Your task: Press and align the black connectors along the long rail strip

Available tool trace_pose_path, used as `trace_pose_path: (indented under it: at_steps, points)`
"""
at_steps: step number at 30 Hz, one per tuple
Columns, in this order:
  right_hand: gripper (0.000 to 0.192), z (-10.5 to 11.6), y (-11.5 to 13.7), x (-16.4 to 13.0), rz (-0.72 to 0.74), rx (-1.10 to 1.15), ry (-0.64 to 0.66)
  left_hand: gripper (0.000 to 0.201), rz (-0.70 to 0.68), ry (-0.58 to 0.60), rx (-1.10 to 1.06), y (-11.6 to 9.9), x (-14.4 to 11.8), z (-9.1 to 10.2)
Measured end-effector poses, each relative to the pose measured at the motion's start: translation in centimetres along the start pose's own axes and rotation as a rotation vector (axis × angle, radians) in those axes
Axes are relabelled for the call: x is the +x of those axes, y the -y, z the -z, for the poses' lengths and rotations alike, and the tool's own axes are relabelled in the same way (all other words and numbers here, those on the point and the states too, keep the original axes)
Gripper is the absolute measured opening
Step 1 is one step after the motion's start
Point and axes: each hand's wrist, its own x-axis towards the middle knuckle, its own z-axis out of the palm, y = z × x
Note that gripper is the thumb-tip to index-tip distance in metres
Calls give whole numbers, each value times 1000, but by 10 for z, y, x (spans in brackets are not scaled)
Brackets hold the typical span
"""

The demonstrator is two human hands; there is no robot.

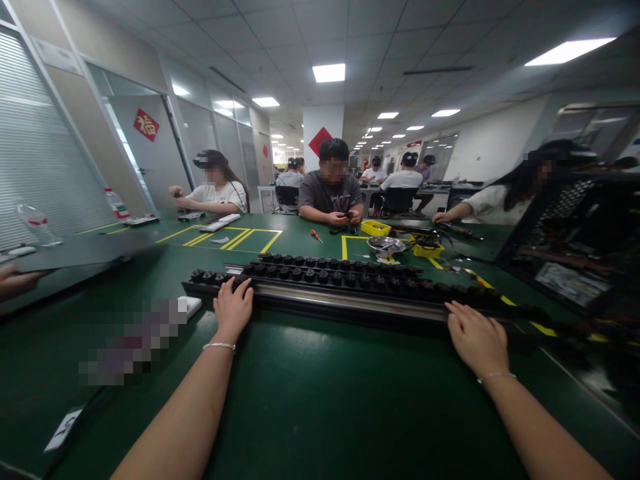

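A long black channel with a shiny metal strip [345, 301] along it lies across the green table in front of me. My left hand [233, 309] rests over its left part, fingers spread and pointing forward. Toward its right end, my right hand [477, 339] touches the near edge with fingers stretched out. Behind the strip, rows of round black socket-like pieces [310, 275] run along similar black channels. Neither hand is closed around anything that I can see. The undersides of my fingers are hidden.
A metal bowl [386, 246], yellow bins [376, 228] and an orange screwdriver [315, 235] are farther back. A dark rack [565, 247] stands at right. A person [331, 193] works opposite; at left, another person's hand [17, 281] holds a dark flat panel [90, 251].
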Motion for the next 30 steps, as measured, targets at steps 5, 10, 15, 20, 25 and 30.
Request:
trace_pose_path:
  at_steps: [5, 10, 15, 20, 25, 30]
  points:
    - [53, 1, 1, -1, -6, -6, 14, 37, -9, -9, 16, 1, 0, -1]
    - [51, 2, 3, 2, -38, -36, 64, 38, -16, -9, 21, 1, 0, -2]
    - [54, 11, 23, 8, -99, -107, 183, 38, -22, -20, 2, 2, 1, -4]
    - [54, 15, 39, 3, -117, -159, 177, 39, 11, -6, -6, 7, 4, -9]
    - [54, 6, 39, -9, 52, -119, 81, 38, -17, -9, 8, 9, 6, -11]
    - [50, -1, 42, -11, 175, -84, 3, 39, 10, 3, 19, 6, 4, -7]
